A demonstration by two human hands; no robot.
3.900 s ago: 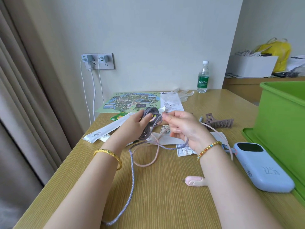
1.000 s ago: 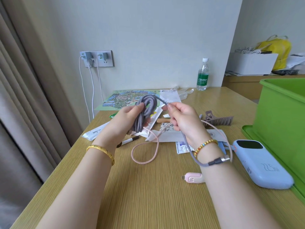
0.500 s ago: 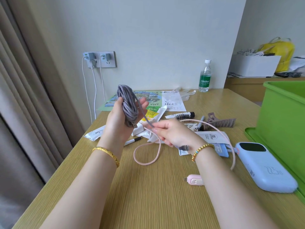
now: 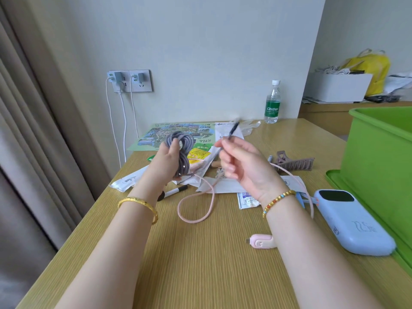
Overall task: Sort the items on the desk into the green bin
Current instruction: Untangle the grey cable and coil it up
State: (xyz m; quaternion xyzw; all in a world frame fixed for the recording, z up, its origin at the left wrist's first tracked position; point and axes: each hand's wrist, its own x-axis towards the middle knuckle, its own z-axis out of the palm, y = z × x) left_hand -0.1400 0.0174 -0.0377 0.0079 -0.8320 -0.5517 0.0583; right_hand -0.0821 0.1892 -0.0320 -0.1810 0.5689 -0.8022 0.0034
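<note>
A person's left hand [image 4: 166, 162] grips a coiled grey braided cable [image 4: 181, 152] above a light wooden desk [image 4: 200, 264], fingers curled round the bundle, while the right hand [image 4: 243, 168] pinches the cable's loose plug end [image 4: 233, 130] between thumb and fingertips, the tip blurred and pointing up toward the wall. A gold bangle [image 4: 139, 205] circles the left wrist, a beaded bracelet [image 4: 277, 200] the right.

On the desk beneath the hands lie a pink cable [image 4: 196, 210] in a loose loop, its pink plug [image 4: 260, 240] near the right forearm, a black marker [image 4: 172, 192], scattered papers and packets [image 4: 225, 186], a yellow sachet [image 4: 198, 155] and a brown hair claw clip [image 4: 294, 162]. A pale blue power bank [image 4: 352, 224] rests at the right, just beside the green bin [image 4: 379, 152], which stands on a green tray-like lid [image 4: 334, 179] at the desk's right edge. A colourful map [image 4: 174, 132] lies at the far edge, against the pale wall, and a water bottle [image 4: 272, 103] stands upright near the corner.

Two chargers sit in a wall socket [image 4: 130, 80], white cords hanging down. Beige curtains [image 4: 33, 130] fill the left. On a ledge beyond, a white box [image 4: 336, 86] and yellow bag [image 4: 372, 65] sit together.
</note>
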